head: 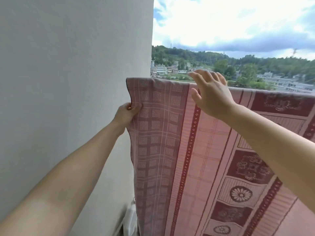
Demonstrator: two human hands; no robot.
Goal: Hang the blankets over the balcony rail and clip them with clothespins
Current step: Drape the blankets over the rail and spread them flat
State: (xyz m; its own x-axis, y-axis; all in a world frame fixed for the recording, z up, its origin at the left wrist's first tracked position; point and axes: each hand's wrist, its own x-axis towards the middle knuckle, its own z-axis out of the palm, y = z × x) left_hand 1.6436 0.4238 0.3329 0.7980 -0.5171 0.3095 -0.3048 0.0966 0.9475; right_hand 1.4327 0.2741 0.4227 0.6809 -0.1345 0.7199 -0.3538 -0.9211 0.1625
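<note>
A pink and dark red patterned blanket [196, 150] hangs draped over the balcony rail, which it hides along its top fold. My left hand [127, 114] pinches the blanket's left edge a little below the fold. My right hand [211, 94] is raised with fingers spread, just in front of the top fold, holding nothing. No clothespins are in view.
A plain white wall [68, 82] stands close on the left, right beside the blanket's edge. Something white [130, 222] sits low at the foot of the wall. Beyond the rail lie buildings, wooded hills and a cloudy sky.
</note>
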